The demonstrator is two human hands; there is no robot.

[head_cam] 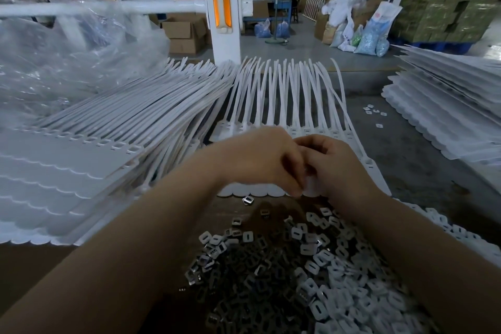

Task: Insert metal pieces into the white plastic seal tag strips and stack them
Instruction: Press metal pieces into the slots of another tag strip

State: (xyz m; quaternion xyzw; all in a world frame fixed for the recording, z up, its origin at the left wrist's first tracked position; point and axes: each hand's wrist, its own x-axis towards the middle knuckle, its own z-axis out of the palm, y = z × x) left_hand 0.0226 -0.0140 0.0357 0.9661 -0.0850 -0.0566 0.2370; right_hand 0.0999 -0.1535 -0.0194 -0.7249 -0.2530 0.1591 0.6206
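The person is wearing nothing on either forearm: no sleeves are showing from the frame's lower edge up. The left hand (260, 157) and right hand (333, 163) are showing no gloves.

Daylit workshop: cardboard boxes (183, 34), white post (222, 8).

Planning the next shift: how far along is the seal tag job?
Looks done: a tall stack of strips at left. In hand: both hands, left hand and right hand, work together at the tag sheet in front. Left: a large pile of metal pieces and another stack at right, state unclear.
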